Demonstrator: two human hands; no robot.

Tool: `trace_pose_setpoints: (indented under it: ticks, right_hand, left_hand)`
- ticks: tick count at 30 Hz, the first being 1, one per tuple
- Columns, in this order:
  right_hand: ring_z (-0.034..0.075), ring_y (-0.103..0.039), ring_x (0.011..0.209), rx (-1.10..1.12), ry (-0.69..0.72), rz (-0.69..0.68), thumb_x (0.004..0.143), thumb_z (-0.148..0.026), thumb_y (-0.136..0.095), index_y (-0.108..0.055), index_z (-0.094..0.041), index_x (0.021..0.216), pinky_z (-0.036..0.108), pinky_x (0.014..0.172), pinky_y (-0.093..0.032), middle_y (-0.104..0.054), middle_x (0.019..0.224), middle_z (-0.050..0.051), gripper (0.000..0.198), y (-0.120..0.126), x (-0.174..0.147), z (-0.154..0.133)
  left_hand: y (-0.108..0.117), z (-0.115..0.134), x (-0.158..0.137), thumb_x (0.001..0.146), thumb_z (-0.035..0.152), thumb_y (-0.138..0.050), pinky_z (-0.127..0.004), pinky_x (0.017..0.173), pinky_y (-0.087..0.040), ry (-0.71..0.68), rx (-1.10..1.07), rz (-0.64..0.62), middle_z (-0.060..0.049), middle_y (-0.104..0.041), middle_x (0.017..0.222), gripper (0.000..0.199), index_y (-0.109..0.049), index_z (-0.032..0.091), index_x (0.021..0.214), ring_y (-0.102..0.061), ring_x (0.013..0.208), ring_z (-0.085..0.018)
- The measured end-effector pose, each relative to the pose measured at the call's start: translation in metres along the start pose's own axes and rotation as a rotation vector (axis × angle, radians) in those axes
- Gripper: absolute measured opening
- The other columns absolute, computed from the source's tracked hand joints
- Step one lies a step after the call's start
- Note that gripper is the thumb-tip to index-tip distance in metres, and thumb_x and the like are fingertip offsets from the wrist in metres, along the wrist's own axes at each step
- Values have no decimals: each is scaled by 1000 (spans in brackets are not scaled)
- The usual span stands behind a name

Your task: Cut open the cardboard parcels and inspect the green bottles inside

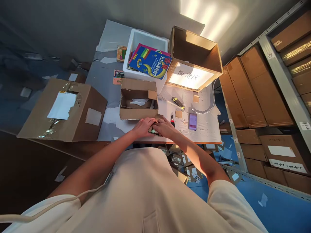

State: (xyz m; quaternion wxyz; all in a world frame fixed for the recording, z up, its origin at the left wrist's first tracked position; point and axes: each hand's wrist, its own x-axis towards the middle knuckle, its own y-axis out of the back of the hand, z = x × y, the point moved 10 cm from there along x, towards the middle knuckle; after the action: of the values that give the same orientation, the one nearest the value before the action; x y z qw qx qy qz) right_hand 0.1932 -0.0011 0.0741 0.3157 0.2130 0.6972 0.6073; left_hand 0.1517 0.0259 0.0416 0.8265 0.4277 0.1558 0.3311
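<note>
At the front edge of the table, my left hand (145, 127) and my right hand (166, 127) meet, fingers bent together over a small brown cardboard piece (159, 117). A pale green and white patch (154, 131) shows beneath the fingers; most of the piece is covered by them. Just beyond my hands stands an open cardboard box (138, 114) with torn white paper (139, 102) inside. To the right of my right hand lies a red and black tool (172, 120), its kind unclear.
Behind sit a white foam box (136, 73) with books (150, 61) on top and a larger open carton (206, 82) with a handwritten sign. A yellow-black cutter (178, 102) and a phone (192, 121) lie right. A taped carton (80, 126) stands left; shelving (279, 71) holds boxes.
</note>
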Motion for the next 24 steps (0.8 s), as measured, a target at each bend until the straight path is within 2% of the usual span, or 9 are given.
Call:
trace_pose_setpoints:
  ticks: [4, 6, 11, 13, 15, 17, 20, 22, 24]
  right_hand:
    - [26, -53, 95, -20, 80, -80, 75, -11, -58, -60, -20, 100, 42, 92, -35, -68, 87, 8, 26, 5, 12, -6]
    - [26, -52, 93, 27, 144, -73, 72, -15, -61, -59, -19, 98, 40, 89, -36, -66, 87, 9, 27, 23, 8, -10]
    - [23, -53, 92, 297, 115, 153, 66, -26, -66, -57, -22, 95, 43, 93, -38, -63, 89, 5, 30, 116, -14, 7]
    - [18, -55, 84, 469, 56, 265, 67, -24, -65, -56, -23, 97, 36, 84, -44, -62, 91, 3, 31, 151, -23, 27]
    - [14, -54, 75, 658, -13, 395, 70, -24, -65, -55, -24, 100, 30, 70, -46, -63, 96, 2, 31, 178, -31, 53]
    - [13, -56, 75, 841, -73, 537, 74, -29, -65, -55, -25, 102, 29, 67, -47, -63, 102, 3, 30, 195, -35, 80]
    - [17, -60, 90, 1061, -135, 754, 77, -41, -66, -56, -25, 101, 33, 78, -50, -63, 107, 4, 30, 205, -36, 110]
    - [20, -60, 99, 1194, -167, 839, 76, -50, -67, -58, -25, 101, 36, 83, -50, -64, 107, 4, 36, 200, -33, 121]
    - [22, -60, 101, 1363, -179, 816, 76, -59, -64, -59, -27, 108, 37, 82, -52, -64, 111, 5, 46, 187, -24, 122]
  left_hand:
    - [2, -1, -1, 65, 51, -73, -43, 97, -41, 16, -30, 58, -15, -55, 132, 74, -50, 17, 127, -51, 121, -31]
    - [2, -1, -3, 66, 47, -73, -43, 96, -40, 17, -39, 84, -15, -56, 131, 71, -51, 17, 126, -52, 120, -31]
    - [4, -5, -8, 64, 49, -74, -46, 98, -39, 61, -43, 111, -16, -56, 131, 75, -52, 17, 127, -50, 122, -34]
    - [10, -3, -11, 60, 52, -76, -50, 102, -35, 70, -70, 132, -19, -50, 136, 85, -48, 15, 131, -45, 127, -37]
    - [22, 2, -14, 53, 56, -79, -55, 107, -28, 84, -151, 214, -22, -40, 145, 101, -42, 14, 138, -35, 135, -41]
    - [40, 6, -20, 53, 58, -80, -57, 110, -24, 123, -329, 369, -22, -32, 150, 110, -33, 16, 143, -28, 139, -40]
    - [55, 11, -28, 62, 52, -78, -50, 106, -37, 174, -797, 567, -19, -43, 144, 97, -33, 20, 142, -44, 131, -32]
    - [53, 16, -30, 62, 48, -79, -44, 99, -45, 197, -1094, 604, -16, -55, 133, 87, -42, 21, 136, -56, 119, -28]
    - [48, 21, -32, 62, 48, -80, -41, 95, -48, 220, -1281, 592, -14, -63, 122, 76, -53, 19, 126, -61, 111, -27]
